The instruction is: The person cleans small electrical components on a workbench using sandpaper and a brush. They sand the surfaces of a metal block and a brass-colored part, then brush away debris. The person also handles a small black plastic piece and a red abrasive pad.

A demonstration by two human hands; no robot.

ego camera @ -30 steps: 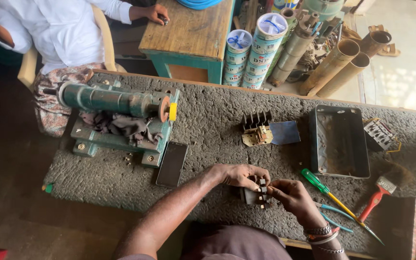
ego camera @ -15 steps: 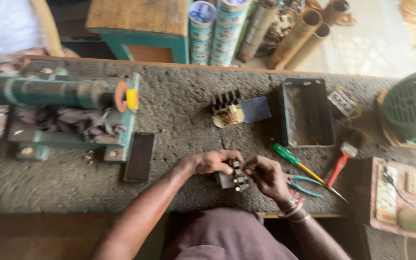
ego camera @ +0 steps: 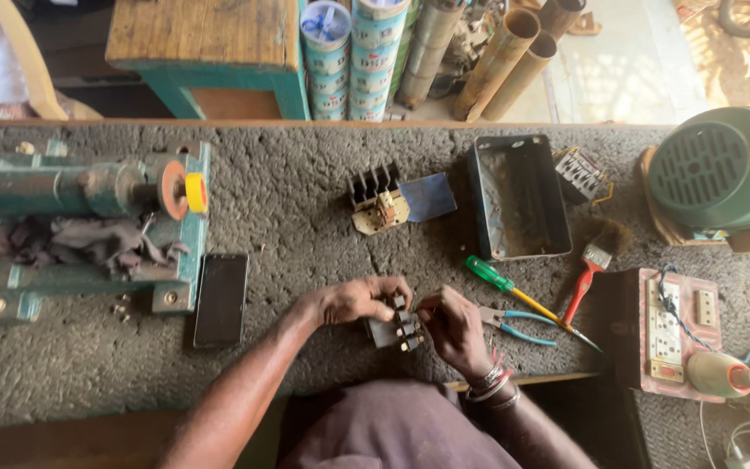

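A small black electrical part with metal terminals [ego camera: 397, 330] rests on the grey rough bench near its front edge. My left hand [ego camera: 358, 300] grips the part's upper left side. My right hand [ego camera: 453, 327] pinches its right side with curled fingers; bangles sit on that wrist. Just to the right lie a green-handled screwdriver [ego camera: 490, 274] and blue-handled pliers [ego camera: 523, 326].
A green winding machine [ego camera: 80, 191] and a black phone [ego camera: 220, 298] lie at the left. Behind my hands sit a finned black part [ego camera: 375, 196], an open metal box [ego camera: 518, 198], a red-handled brush [ego camera: 585, 276], a green motor [ego camera: 722, 169] and a socket board [ego camera: 670, 326].
The view has swung right and moved closer, bringing the green motor and socket board into view. Both hands stay on the small black part at the bench front.
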